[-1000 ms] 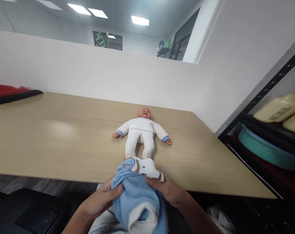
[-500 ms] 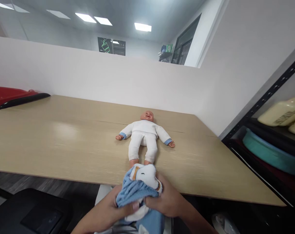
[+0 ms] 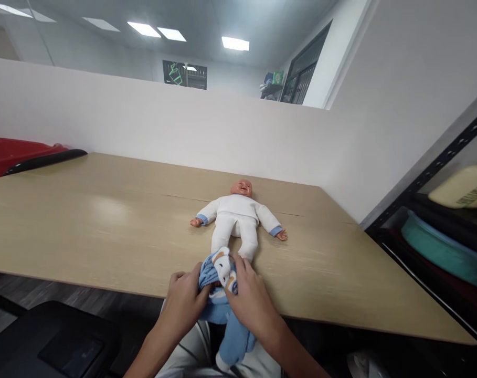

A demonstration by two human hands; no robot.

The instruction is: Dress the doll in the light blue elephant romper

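A baby doll [image 3: 238,210] in a white top with blue cuffs and white trousers lies on its back on the table, legs towards me. Bunched at its feet is a blue baby garment [image 3: 235,333] with a white and tan animal-face patch; one tube-shaped part hangs over the table's front edge. My left hand [image 3: 186,294] grips the gathered cloth from the left. From the right, my right hand [image 3: 249,294] pinches it beside the patch. The doll's feet are hidden behind the cloth and fingers.
The wooden table [image 3: 124,231] runs to a low white wall with a window above. A red tub [image 3: 21,155] is at the far left. On the right shelf are a teal basin [image 3: 443,252] and a cream bottle [image 3: 462,186]. A black chair [image 3: 57,341] stands lower left.
Both hands have moved forward with the garment, up to the doll's feet and over the table edge. The cloth is more bunched, and its lower part now hangs down.
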